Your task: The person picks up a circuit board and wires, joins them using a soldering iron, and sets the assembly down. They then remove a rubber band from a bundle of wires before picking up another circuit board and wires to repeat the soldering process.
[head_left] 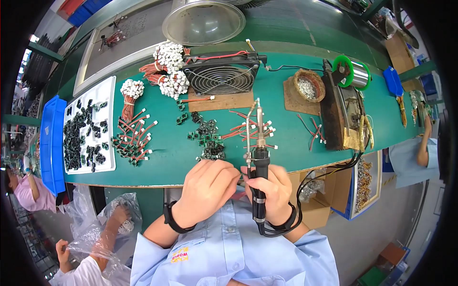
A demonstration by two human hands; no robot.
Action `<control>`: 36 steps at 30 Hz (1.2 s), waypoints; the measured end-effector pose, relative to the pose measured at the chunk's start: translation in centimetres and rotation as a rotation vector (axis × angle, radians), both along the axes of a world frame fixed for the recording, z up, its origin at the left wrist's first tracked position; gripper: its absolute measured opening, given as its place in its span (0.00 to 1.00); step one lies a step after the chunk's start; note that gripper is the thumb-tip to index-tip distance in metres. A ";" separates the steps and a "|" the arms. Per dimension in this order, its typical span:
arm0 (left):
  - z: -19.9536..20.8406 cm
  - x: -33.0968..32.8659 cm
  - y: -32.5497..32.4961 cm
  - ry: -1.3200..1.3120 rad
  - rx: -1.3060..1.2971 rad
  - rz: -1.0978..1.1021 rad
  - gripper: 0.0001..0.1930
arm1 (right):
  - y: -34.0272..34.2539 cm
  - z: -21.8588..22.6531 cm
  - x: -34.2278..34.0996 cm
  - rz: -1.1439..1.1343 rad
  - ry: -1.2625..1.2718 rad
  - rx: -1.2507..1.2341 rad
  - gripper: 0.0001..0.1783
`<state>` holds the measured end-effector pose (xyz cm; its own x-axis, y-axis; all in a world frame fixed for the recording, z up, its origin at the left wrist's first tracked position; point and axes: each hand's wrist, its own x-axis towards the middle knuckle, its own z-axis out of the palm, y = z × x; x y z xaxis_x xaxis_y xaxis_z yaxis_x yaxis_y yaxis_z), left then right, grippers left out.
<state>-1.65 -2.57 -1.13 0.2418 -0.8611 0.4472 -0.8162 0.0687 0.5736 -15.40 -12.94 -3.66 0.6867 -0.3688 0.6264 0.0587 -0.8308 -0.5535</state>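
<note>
My right hand [274, 188] is wrapped round the black handle of a soldering iron [260, 164], whose metal tip points away from me and up. A thin metal tube runs along the iron's left side. Close beside it, my left hand [208, 183] has its fingers curled and pressed together at the bench's near edge; what they pinch is hidden. Just beyond my hands lies a heap of small black-and-green parts [205, 136]. Red-and-black wire leads with white plugs [238, 129] lie to its right. More wired parts [133, 138] are spread to the left.
A white tray [107, 143] of small black parts and a blue bin [53, 143] stand left. Behind are bundled leads [169, 57] and a fan [220, 76]. At right are a round bowl [309, 86], a solder spool [353, 72] and trailing cables [305, 183]. Other people work nearby.
</note>
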 end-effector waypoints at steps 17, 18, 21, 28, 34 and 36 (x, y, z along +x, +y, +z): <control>2.2 -0.9 0.3 -0.243 0.071 -0.050 0.11 | -0.7 2.8 -0.8 0.133 0.106 0.087 0.16; 2.1 -1.0 0.3 -0.143 0.053 -0.051 0.10 | -0.6 2.8 -0.8 0.138 0.103 0.086 0.16; 1.4 -1.2 0.7 0.052 0.019 -0.046 0.08 | 0.0 2.6 -1.1 0.112 0.080 0.244 0.20; -1.2 -0.2 2.6 0.405 0.132 0.114 0.05 | 0.6 0.4 -2.0 -0.080 -0.096 0.437 0.23; -1.2 2.4 3.1 0.237 0.227 0.473 0.08 | -0.6 1.0 -1.6 -0.124 -0.050 0.529 0.22; -1.0 2.5 2.3 0.196 0.235 0.511 0.09 | -0.4 0.7 -1.2 -0.098 -0.014 0.478 0.23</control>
